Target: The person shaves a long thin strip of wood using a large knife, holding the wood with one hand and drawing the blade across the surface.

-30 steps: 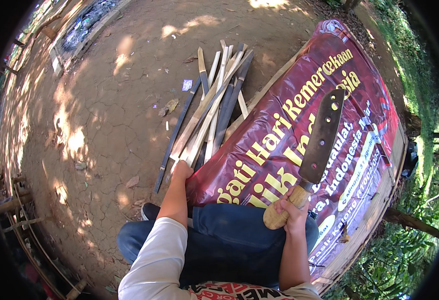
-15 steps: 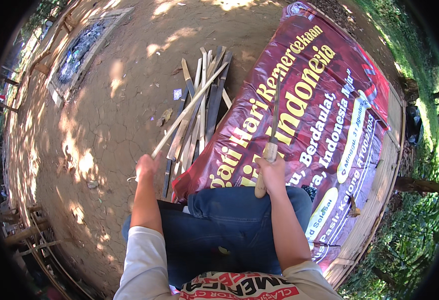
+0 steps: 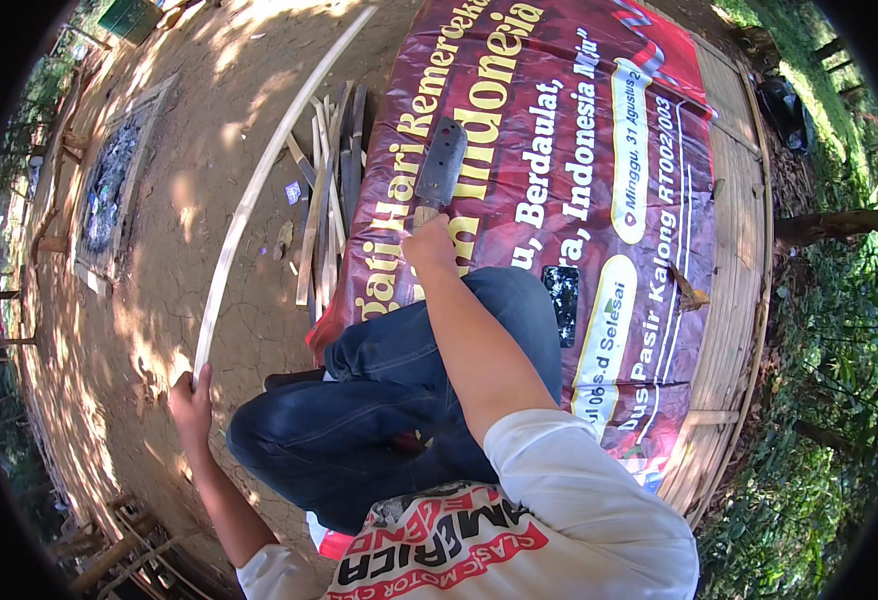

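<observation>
My left hand [image 3: 191,398], low on the left, grips the near end of a long, pale bamboo strip [image 3: 242,212]. The strip slants up and away past the pile, its far end high over the ground. In my right hand [image 3: 429,245] is a cleaver [image 3: 442,165], held by its wooden handle. Its broad, dark blade has several holes and points away from me, flat side showing, over the maroon banner [image 3: 529,110]. Blade and strip are well apart. My fingers are wrapped around both things.
A pile of bamboo slats [image 3: 331,190] lies on the dirt ground beside the banner. The banner covers a bamboo platform [image 3: 734,290]. Next to my knee is a dark phone [image 3: 561,305]; a dry leaf [image 3: 690,290] lies farther right. An ash pit [image 3: 114,185] is at far left.
My left hand has moved left and nearer, lifting the strip off the pile. My right hand has moved left and forward, and the cleaver has turned to show its flat side.
</observation>
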Demonstrator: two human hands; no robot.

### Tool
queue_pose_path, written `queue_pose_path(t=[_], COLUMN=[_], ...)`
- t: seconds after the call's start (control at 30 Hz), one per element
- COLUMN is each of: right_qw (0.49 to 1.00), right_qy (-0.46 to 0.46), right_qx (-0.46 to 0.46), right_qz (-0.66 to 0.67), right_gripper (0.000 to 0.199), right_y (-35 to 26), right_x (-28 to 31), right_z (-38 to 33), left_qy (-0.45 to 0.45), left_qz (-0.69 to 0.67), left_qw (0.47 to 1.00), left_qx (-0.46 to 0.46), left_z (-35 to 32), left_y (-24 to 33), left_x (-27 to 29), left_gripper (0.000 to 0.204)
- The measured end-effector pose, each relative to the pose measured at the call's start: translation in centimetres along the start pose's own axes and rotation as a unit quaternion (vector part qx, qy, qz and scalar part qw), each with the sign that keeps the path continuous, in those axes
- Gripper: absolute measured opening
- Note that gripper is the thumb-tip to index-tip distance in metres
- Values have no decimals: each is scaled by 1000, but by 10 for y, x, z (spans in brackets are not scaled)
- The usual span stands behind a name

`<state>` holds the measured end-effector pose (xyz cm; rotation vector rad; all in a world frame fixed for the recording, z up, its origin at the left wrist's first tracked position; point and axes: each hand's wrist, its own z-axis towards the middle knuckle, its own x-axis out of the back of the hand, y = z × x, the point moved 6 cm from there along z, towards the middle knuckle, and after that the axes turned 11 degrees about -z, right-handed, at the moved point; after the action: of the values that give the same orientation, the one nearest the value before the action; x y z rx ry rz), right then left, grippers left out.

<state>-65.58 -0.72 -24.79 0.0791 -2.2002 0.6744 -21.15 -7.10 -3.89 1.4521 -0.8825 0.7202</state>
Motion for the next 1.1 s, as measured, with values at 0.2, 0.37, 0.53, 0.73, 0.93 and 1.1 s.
queue_pose_path(t=[0.2, 0.37, 0.53, 0.73, 0.93, 1.1], right_qw=[998, 991, 942, 753, 713, 693], right_qy=[-49, -37, -128, -398, -354, -354], right_qx=[-21, 80, 303, 245, 46, 54], right_qz=[-37, -102, 68, 463, 603, 626], right_gripper=[78, 81, 77, 78, 29, 18], right_y=[4, -26, -44, -48, -30, -27], right_x=[-21, 20, 23, -13, -41, -50], right_z=[3, -27, -93, -226, -237, -236], left_qy=[8, 11, 35, 70, 4, -129], left_qz=[-171, -271, -269, -232, -97, -111], left_qw=[984, 956, 947, 961, 992, 981], left_qx=[48, 114, 171, 132, 76, 89], left_z=[-97, -153, -183, -199, -207, -201], left_y=[-30, -39, -38, 10, 40, 55], left_x=[27, 3, -20, -57, -59, -65], left_gripper=[34, 29, 29, 27, 25, 24])
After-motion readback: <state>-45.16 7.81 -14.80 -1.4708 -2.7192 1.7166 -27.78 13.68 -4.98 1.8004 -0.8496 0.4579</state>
